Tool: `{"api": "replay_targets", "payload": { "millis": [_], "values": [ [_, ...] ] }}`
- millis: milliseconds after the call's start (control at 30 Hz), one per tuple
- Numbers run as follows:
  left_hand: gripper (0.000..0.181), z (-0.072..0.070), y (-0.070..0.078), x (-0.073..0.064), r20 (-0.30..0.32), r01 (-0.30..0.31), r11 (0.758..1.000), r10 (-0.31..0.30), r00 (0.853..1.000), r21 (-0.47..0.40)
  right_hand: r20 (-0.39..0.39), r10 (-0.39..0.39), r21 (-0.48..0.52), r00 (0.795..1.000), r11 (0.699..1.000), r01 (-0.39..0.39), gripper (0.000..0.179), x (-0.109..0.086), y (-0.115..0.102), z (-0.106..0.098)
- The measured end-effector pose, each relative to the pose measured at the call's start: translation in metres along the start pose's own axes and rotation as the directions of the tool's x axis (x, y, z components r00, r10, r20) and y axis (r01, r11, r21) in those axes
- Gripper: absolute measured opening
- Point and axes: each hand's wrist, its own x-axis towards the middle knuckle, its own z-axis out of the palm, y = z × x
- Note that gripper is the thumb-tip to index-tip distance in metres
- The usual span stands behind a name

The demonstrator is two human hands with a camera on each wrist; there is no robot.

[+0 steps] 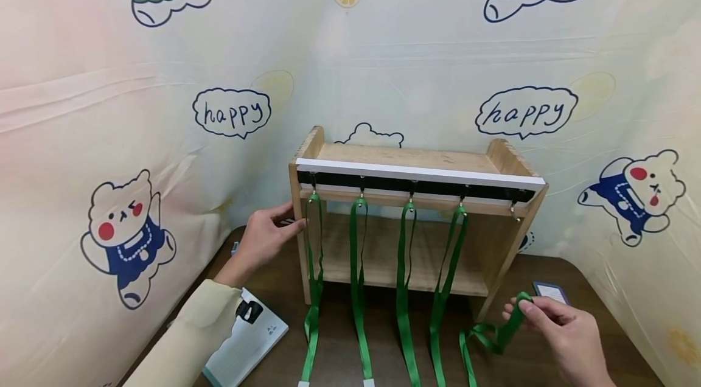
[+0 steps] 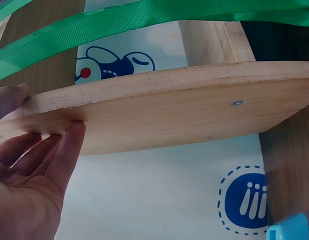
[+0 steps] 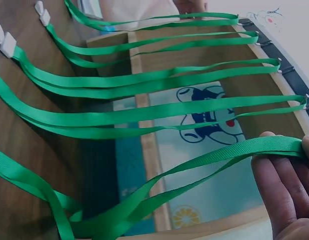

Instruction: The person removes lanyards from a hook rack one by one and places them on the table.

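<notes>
At the left, a printed fabric backdrop (image 1: 126, 131) rises beside the brown surface (image 1: 528, 271). A pale notepad (image 1: 257, 344) with a black clip (image 1: 249, 311) lies near on the surface, partly covered by a cream sleeve (image 1: 186, 338). Just beyond, the left hand (image 1: 268, 241) grips the left side panel of a wooden shelf unit (image 1: 405, 154), thumb at the front edge and fingers against the outer face. A small blue object (image 2: 290, 228) lies low at the right in the left wrist view, too cropped to identify.

The shelf unit stands upright at the centre, a white strip (image 1: 383, 168) with a black band and five hooks across its front. From left to right, a first green lanyard (image 1: 311, 326), a second (image 1: 357, 296), a third (image 1: 402, 308) and a fourth (image 1: 437, 320) hang from the first four hooks down toward the near side. The fifth hook (image 1: 515, 210) is at the right end.

Near and right of these, the right hand (image 1: 572, 332) pinches the loop of a fifth green lanyard (image 1: 510, 327) between thumb and fingers, below that hook. Just behind this hand lies a blue-edged card (image 1: 550, 292).
</notes>
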Motion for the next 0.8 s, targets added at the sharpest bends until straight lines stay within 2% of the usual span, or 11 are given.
{"api": "replay_targets", "payload": {
  "millis": [67, 200, 300, 500, 567, 800],
  "values": [
    [0.056, 0.0, 0.0, 0.0, -0.001, -0.002, 1.0, 0.002, 1.0, 0.001, 0.005, 0.036, -0.004, 0.999, 0.999, -0.036, 0.033, -0.003, 0.002, 0.003],
    [0.055, 0.0, 0.001, 0.0, -0.005, -0.006, 1.0, 0.006, 1.0, 0.005, 0.018, 0.048, -0.005, 0.999, 0.999, -0.048, 0.033, -0.008, 0.007, 0.009],
    [0.056, 0.0, 0.0, 0.0, -0.006, -0.007, 1.0, 0.007, 1.0, 0.003, 0.042, 0.069, 0.029, 0.997, 0.997, -0.071, 0.033, -0.012, 0.013, 0.013],
    [0.056, 0.0, 0.0, 0.0, -0.004, -0.007, 1.0, 0.007, 1.0, -0.002, 0.054, 0.189, 0.117, 0.981, 0.974, -0.194, 0.032, -0.014, 0.03, 0.021],
    [0.056, 0.0, -0.001, 0.0, -0.004, -0.005, 1.0, 0.005, 1.0, 0.0, 0.052, 0.223, 0.122, 0.973, 0.966, -0.228, 0.031, -0.015, 0.035, 0.024],
    [0.056, 0.0, 0.0, 0.0, -0.003, 0.004, 1.0, -0.004, 1.0, 0.003, 0.034, 0.248, 0.075, 0.968, 0.965, -0.25, 0.023, -0.014, 0.056, 0.033]
  ]
}}
